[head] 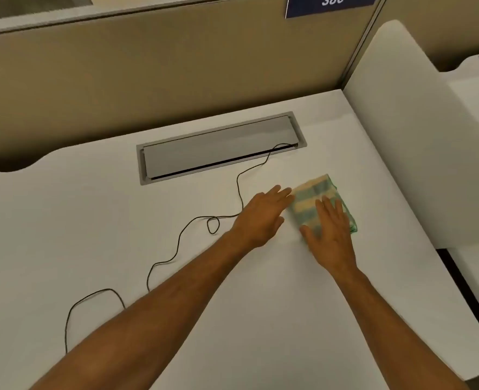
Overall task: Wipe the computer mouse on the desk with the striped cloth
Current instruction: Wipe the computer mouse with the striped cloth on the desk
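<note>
- Pressing flat, my right hand [328, 232] lies fingers spread on the striped cloth [321, 202]; nothing gripped.
- My left hand [261, 218], open too, touches the cloth's left edge with its fingertips [284, 191].
- No mouse shows; its black cable [239, 190] trails left of both hands, down under my left forearm.
- White desk [92, 220]; grey cable hatch [221, 147] beyond the fingers, tan partition [162, 74] behind.

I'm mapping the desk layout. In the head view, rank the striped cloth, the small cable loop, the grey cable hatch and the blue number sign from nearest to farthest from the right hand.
1. Striped cloth: under the right hand.
2. Small cable loop: to its left, past the left hand.
3. Grey cable hatch: farther back on the desk.
4. Blue number sign: up on the partition.
</note>
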Demonstrator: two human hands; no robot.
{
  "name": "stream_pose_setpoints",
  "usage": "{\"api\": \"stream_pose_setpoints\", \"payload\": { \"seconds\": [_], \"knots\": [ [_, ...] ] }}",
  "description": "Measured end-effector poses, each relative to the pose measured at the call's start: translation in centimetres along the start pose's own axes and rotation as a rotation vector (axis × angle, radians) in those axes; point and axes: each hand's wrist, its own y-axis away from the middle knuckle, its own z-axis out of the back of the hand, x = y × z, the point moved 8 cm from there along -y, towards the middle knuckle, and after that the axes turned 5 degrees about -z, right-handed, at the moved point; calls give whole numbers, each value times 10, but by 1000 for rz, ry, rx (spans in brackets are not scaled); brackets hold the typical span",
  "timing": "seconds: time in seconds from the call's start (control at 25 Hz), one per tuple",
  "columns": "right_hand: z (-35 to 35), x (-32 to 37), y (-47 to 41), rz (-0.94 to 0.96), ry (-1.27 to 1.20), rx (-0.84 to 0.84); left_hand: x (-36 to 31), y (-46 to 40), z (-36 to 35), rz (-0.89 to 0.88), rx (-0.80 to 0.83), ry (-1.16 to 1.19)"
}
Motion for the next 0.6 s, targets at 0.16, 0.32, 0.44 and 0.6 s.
{"api": "stream_pose_setpoints", "payload": {
  "seconds": [0.16, 0.32, 0.44, 0.6],
  "knots": [
    [-27, -22, -11, -5, 66, 82, 2, -32, -41, -71, 114, -149],
    [-47, -30, -15, 22, 130, 113, 12, -43, -62, -88, 136, -211],
    [-51, -28, -14, 57, 169, 102, 16, -46, -66, -64, 128, -239],
    [-24, -11, -7, 17, 10, 8, 5, -46, -51, -76, 78, -226]
  ]
}}
